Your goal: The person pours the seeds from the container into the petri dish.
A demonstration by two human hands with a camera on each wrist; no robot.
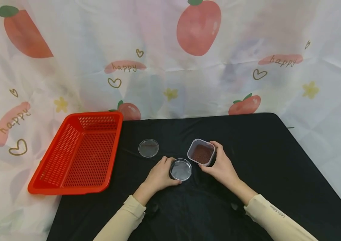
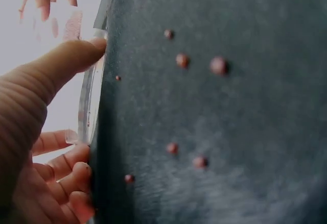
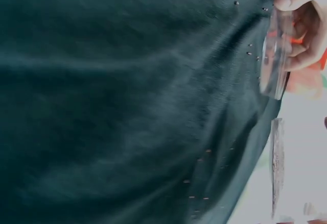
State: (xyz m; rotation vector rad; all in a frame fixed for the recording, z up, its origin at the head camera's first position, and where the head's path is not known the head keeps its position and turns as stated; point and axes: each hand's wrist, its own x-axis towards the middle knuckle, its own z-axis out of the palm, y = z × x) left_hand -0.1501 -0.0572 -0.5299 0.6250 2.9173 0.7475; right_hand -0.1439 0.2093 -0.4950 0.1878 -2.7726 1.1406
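Note:
My left hand (image 1: 162, 172) grips a clear, shallow round dish (image 1: 181, 170) by its left side, thumb at the near edge and fingers at the far edge. In the left wrist view the thumb (image 2: 71, 58) and curled fingers show on the dish's rim. My right hand (image 1: 223, 167) holds a translucent square tub (image 1: 202, 154) to the right of the dish. Reddish-brown small grains cover the tub's bottom, and the tub tilts somewhat toward the dish. The dish's clear round lid (image 1: 148, 148) lies flat on the black cloth, behind my left hand.
A red plastic basket (image 1: 114, 167) with perforated walls stands at the left of the table. Several round reddish grains (image 2: 219, 66) lie scattered on the black cloth (image 1: 249, 134) near the dish. A printed curtain (image 1: 164, 33) hangs behind the table.

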